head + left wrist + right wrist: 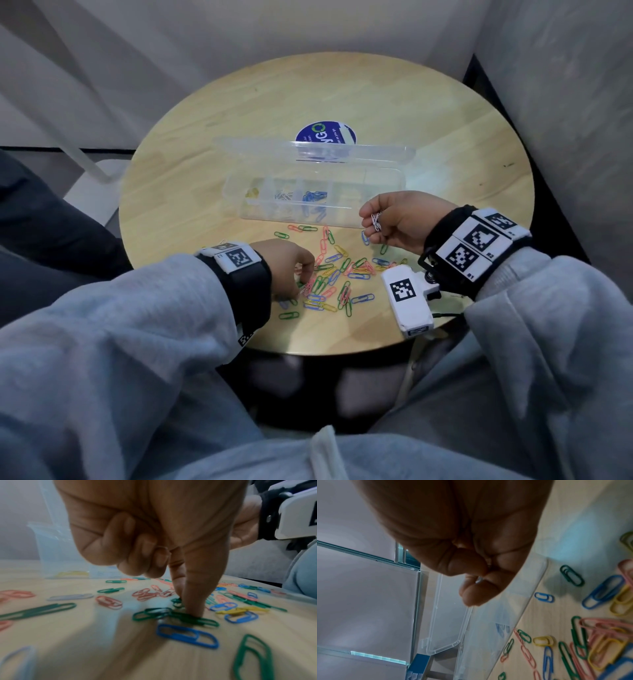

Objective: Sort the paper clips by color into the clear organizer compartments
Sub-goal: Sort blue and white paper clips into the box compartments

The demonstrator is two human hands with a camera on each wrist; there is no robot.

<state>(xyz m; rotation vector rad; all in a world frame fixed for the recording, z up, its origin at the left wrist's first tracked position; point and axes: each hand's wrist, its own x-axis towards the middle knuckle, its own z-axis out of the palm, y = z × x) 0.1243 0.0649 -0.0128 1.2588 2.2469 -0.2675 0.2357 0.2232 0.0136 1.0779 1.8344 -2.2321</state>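
While the right hand point(400, 219) pinches white clips point(376, 222), likely next into the organizer point(376, 185), the left hand point(287, 262) nips a green clip point(197, 620)

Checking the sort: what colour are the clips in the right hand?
White clips, right hand; clearest in head view.

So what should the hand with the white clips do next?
Probably move the right hand left and drop its white paper clips into the clear organizer compartment already holding sorted white clips, between the yellow clips and blue clips.
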